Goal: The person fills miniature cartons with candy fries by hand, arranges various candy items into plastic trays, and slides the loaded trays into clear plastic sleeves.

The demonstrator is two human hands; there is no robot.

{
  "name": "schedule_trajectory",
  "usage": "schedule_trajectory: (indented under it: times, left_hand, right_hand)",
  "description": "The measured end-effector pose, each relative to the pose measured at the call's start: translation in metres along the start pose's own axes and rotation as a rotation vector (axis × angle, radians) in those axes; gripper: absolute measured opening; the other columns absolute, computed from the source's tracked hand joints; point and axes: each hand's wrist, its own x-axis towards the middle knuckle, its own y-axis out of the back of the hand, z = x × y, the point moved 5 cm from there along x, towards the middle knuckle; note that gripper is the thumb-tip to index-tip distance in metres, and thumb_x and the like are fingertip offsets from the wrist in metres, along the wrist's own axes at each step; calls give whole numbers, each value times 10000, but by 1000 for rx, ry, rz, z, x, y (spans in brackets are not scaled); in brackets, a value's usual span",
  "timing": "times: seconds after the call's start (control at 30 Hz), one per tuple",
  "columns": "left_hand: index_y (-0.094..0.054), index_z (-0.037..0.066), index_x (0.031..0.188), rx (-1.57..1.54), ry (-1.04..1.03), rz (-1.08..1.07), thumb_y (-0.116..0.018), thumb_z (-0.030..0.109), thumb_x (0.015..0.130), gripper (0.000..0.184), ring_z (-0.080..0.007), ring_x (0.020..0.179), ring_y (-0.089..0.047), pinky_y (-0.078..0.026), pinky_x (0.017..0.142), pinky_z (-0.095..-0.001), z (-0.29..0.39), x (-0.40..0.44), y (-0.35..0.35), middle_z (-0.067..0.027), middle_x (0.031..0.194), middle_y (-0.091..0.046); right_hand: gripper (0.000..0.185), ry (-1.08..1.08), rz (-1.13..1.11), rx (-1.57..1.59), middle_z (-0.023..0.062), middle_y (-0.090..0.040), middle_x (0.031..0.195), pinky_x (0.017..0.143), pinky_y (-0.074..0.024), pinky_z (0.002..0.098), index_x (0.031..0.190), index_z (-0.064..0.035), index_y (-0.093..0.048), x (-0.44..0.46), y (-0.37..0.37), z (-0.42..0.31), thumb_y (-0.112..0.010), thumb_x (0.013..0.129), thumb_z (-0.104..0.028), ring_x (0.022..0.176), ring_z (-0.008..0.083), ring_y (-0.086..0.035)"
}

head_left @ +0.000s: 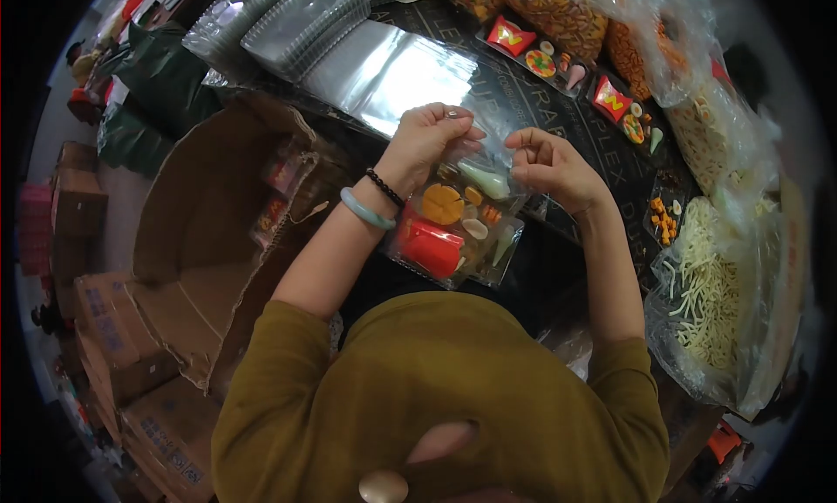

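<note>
A clear plastic packet (458,224) hangs below my two hands, in front of my body. Inside it are a red piece, a round orange piece, a pale green cone-like piece and several small bits. My left hand (432,141) has its thumb and fingers pinched together at the packet's upper left edge. My right hand (554,167) has curled fingers near the upper right edge. Clear film shows between the hands, but the exact grip of the right fingertips is too small to make out.
Clear trays (305,28) and a stack of clear bags (392,76) lie on the black table. Filled trays (610,102) and bags of small pieces (558,23) stand beyond. Pale strands (706,285) lie at right. An open carton (200,233) stands at left.
</note>
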Motion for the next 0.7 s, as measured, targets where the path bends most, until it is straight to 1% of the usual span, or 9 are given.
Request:
schedule_trajectory:
  times: [0.1, 0.13, 0.2, 0.23, 0.33, 0.37, 0.47, 0.57, 0.7]
  left_hand:
    - [-546, -39, 1040, -44, -33, 39, -586, 106, 876, 223, -202, 757, -664, -555, 677, -276, -7, 1, -6, -147, 891, -662]
    - [-545, -40, 1042, -17, -43, 48, -584, 106, 877, 224, -203, 759, -663, -554, 681, -277, -7, 0, -11, -149, 894, -661]
    - [-550, -41, 1033, -39, -62, 63, -579, 119, 884, 221, -203, 769, -661, -550, 701, -281, -9, 0, -20, -151, 899, -658]
    - [-550, -39, 1034, -28, -99, 57, -577, 121, 886, 220, -201, 768, -660, -549, 706, -282, -10, 1, -22, -150, 898, -659]
    - [-552, -31, 1035, -16, -157, 49, -569, 130, 893, 215, -196, 765, -658, -546, 716, -285, -10, 2, -23, -146, 896, -659]
    - [-553, -27, 1034, -26, -141, 53, -565, 133, 896, 212, -194, 763, -658, -545, 717, -286, -8, -1, -22, -144, 896, -660]
    - [-555, -16, 1053, -31, -101, 85, -544, 149, 910, 219, -185, 759, -656, -542, 716, -284, -3, 0, -16, -135, 901, -662]
    - [-562, -9, 1078, -30, -72, 62, -517, 160, 926, 232, -170, 763, -652, -538, 703, -274, -2, -1, -20, -117, 903, -663]
    - [-582, -19, 1090, -37, -146, 6, -481, 141, 941, 240, -145, 786, -643, -528, 706, -260, 3, 0, -28, -91, 900, -659]
  right_hand:
    - [571, 39, 80, -90, 24, -576, 925, 687, -439, 191, 1229, -4, -467, 5, 8, -11, -736, 743, -139, 820, 53, -531]
    - [692, 139, 161, -167, 93, -551, 1098, 840, -455, 269, 1319, -7, -388, 10, 5, -14, -735, 741, -160, 951, 118, -541]
    - [747, 273, 338, -731, 152, -491, 1240, 909, -441, 335, 1341, 2, -357, 4, -9, -30, -737, 727, -187, 1059, 193, -533]
    - [624, 436, 492, -916, 165, -537, 1206, 876, -457, 362, 1292, -20, -420, 3, -15, -33, -681, 739, -145, 1042, 250, -567]
    - [444, 64, 654, -1224, 151, -587, 1124, 823, -474, 368, 1165, -46, -528, -3, -3, -37, -605, 728, -68, 994, 282, -585]
    - [312, 76, 674, -1131, 125, -630, 973, 767, -479, 382, 1024, -66, -595, -5, 19, -27, -543, 719, -30, 912, 298, -598]
    - [220, 581, 945, -1311, 79, -632, 855, 749, -475, 384, 945, -72, -630, -24, 35, -48, -597, 729, -41, 853, 287, -606]
    - [194, 767, 744, -1235, 59, -627, 843, 718, -470, 370, 905, -76, -639, -10, -10, -67, -645, 711, -58, 847, 261, -606]
    - [149, 907, 595, -1529, 40, -635, 858, 676, -444, 324, 898, -100, -647, 14, -49, -68, -657, 750, -112, 793, 211, -601]
